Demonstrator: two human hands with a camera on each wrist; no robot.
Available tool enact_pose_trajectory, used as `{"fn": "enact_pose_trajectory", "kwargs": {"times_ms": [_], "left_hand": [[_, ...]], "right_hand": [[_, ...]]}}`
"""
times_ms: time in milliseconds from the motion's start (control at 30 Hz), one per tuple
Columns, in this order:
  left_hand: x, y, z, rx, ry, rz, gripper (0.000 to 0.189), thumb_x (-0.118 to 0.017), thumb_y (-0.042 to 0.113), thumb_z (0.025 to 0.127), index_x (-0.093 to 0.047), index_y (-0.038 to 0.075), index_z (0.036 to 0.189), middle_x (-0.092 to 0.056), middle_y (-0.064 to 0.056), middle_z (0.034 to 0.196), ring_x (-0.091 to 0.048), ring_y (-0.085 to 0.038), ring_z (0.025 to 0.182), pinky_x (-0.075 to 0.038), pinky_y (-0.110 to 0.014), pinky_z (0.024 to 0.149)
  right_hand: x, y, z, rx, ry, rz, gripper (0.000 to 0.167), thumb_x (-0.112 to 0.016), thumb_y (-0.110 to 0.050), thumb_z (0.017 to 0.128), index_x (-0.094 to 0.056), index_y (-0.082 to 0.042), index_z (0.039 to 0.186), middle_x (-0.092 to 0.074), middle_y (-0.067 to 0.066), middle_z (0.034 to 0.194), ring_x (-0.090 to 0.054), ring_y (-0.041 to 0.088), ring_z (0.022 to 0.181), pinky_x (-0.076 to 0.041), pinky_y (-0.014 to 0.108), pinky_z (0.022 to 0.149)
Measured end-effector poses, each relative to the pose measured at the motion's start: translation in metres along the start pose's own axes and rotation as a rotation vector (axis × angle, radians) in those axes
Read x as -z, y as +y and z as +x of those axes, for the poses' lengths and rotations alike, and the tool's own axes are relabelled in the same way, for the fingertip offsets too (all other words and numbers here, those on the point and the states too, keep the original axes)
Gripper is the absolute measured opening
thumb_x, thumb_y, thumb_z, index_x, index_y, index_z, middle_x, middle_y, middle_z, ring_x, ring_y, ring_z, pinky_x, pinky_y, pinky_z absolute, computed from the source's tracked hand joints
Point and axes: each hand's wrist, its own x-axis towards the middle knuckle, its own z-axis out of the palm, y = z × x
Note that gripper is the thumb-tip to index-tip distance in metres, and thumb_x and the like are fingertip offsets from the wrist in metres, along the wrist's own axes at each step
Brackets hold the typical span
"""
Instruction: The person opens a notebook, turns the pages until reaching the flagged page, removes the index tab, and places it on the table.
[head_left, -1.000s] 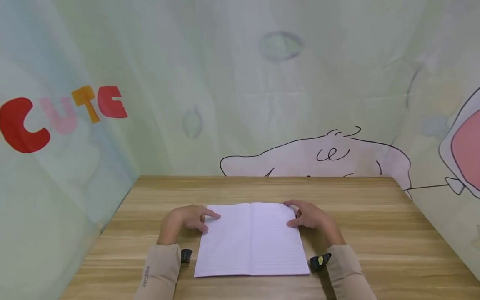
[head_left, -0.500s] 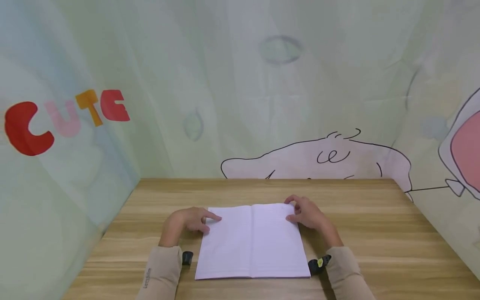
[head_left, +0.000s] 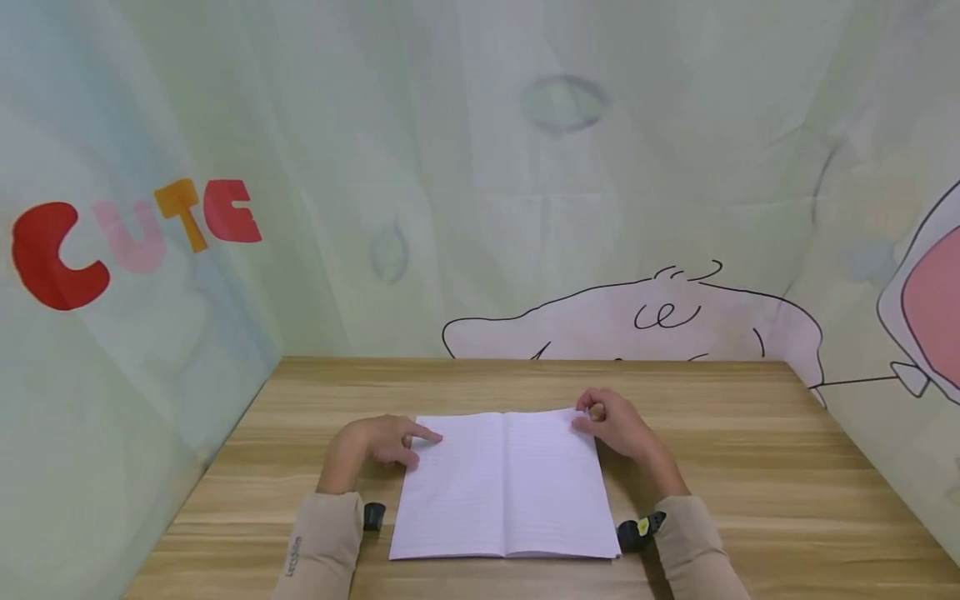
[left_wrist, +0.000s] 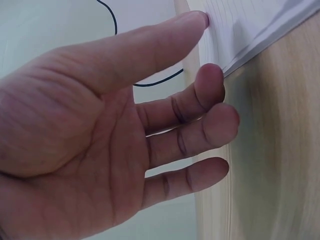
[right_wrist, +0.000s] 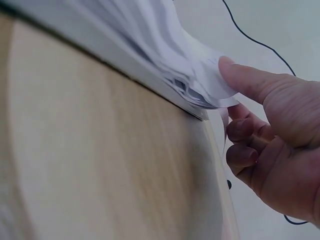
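Note:
An open notebook (head_left: 457, 500) with white ruled pages lies flat on the table, its fold running down the middle. My left hand (head_left: 384, 438) rests at the left page's upper edge, index finger and thumb extended over the paper. In the left wrist view its other fingers stand loosely apart beside the notebook's edge. At the upper right corner, my right hand (head_left: 618, 427) pinches the page (right_wrist: 212, 75) between thumb and index finger. The right wrist view shows that corner bent up, with several leaves fanned under it and the remaining fingers curled below.
The wood-grain table (head_left: 750, 467) reaches back to a fabric backdrop (head_left: 480, 183) with cartoon drawings and coloured letters. Each wrist wears a dark camera mount, the left one (head_left: 374, 516) beside the notebook, the right one (head_left: 637, 532) close to its lower right corner.
My right thumb has slid up the page's edge toward the upper corner, and the fingers have drawn together there, lifting the corner. The left hand has stayed in place.

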Motion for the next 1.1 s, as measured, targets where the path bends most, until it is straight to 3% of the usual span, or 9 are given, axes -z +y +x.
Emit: {"fn": "enact_pose_trajectory", "kwargs": {"times_ms": [300,367,567,633,700,833,867,1000,1100], "left_hand": [[-0.001,0.0,0.002,0.023,-0.001,-0.003,0.043,-0.067,0.009,0.095,-0.065,0.024,0.135,-0.049,-0.003,0.081,-0.044,-0.013,0.059,-0.038,-0.026,0.06],[0.0,0.0,0.001,0.03,0.0,-0.008,0.043,-0.067,0.01,0.095,-0.065,0.024,0.135,-0.05,-0.003,0.082,-0.044,-0.013,0.059,-0.039,-0.026,0.06],[-0.001,0.002,-0.002,0.035,0.004,-0.004,0.041,-0.067,0.013,0.095,-0.065,0.022,0.135,-0.054,-0.003,0.096,-0.046,-0.015,0.063,-0.041,-0.027,0.063],[-0.001,0.003,-0.003,0.036,0.006,0.0,0.04,-0.066,0.014,0.096,-0.065,0.022,0.135,-0.055,-0.004,0.103,-0.049,-0.017,0.067,-0.044,-0.031,0.066],[0.0,0.005,-0.003,0.02,0.012,0.028,0.04,-0.066,0.015,0.096,-0.065,0.022,0.135,-0.059,-0.008,0.115,-0.057,-0.021,0.081,-0.049,-0.039,0.078],[0.001,0.008,-0.003,-0.038,0.043,0.048,0.042,-0.065,0.018,0.096,-0.063,0.023,0.137,-0.06,-0.013,0.13,-0.056,-0.025,0.104,-0.045,-0.05,0.097],[0.002,0.009,-0.002,-0.063,0.05,0.052,0.042,-0.065,0.019,0.096,-0.062,0.023,0.139,-0.061,-0.013,0.129,-0.055,-0.024,0.105,-0.044,-0.05,0.098],[0.002,0.013,0.002,-0.144,0.04,0.038,0.046,-0.065,0.021,0.096,-0.059,0.021,0.141,-0.064,-0.006,0.1,-0.055,-0.016,0.085,-0.047,-0.039,0.08],[0.001,0.015,0.005,-0.172,0.014,0.04,0.046,-0.066,0.022,0.097,-0.058,0.02,0.142,-0.062,-0.002,0.093,-0.054,-0.014,0.081,-0.046,-0.035,0.077]], "right_hand": [[0.0,-0.003,0.001,-0.031,0.042,0.003,0.026,-0.07,-0.028,0.095,-0.063,-0.009,0.078,-0.059,0.015,0.124,-0.057,0.03,0.104,-0.05,0.038,0.084],[0.001,-0.005,0.001,-0.046,0.032,0.02,0.029,-0.066,-0.031,0.098,-0.064,-0.009,0.079,-0.061,0.015,0.119,-0.057,0.029,0.102,-0.05,0.036,0.081],[0.003,-0.012,-0.001,-0.051,-0.095,0.128,0.025,-0.064,-0.032,0.099,-0.066,-0.007,0.103,-0.064,0.007,0.089,-0.059,0.021,0.078,-0.048,0.032,0.067],[0.004,-0.014,-0.002,-0.043,-0.151,0.192,0.031,-0.065,-0.032,0.099,-0.065,-0.005,0.116,-0.067,0.006,0.094,-0.063,0.018,0.08,-0.052,0.031,0.071],[0.006,-0.016,-0.003,-0.028,-0.216,0.263,0.04,-0.064,-0.031,0.1,-0.06,-0.002,0.127,-0.07,0.009,0.099,-0.066,0.019,0.083,-0.055,0.035,0.074],[0.014,-0.02,-0.008,0.029,-0.35,0.326,0.047,-0.063,-0.028,0.1,-0.054,0.003,0.133,-0.071,0.01,0.098,-0.068,0.021,0.084,-0.055,0.038,0.078],[0.016,-0.021,-0.009,0.04,-0.381,0.331,0.047,-0.063,-0.028,0.099,-0.053,0.004,0.133,-0.071,0.009,0.096,-0.067,0.021,0.084,-0.054,0.038,0.078],[0.019,-0.026,-0.011,0.063,-0.477,0.381,0.048,-0.064,-0.021,0.097,-0.049,0.008,0.132,-0.069,0.008,0.097,-0.065,0.02,0.09,-0.052,0.034,0.083],[0.017,-0.029,-0.012,0.05,-0.493,0.423,0.061,-0.065,-0.017,0.093,-0.04,0.013,0.14,-0.067,0.01,0.102,-0.062,0.019,0.095,-0.051,0.033,0.084]]}}
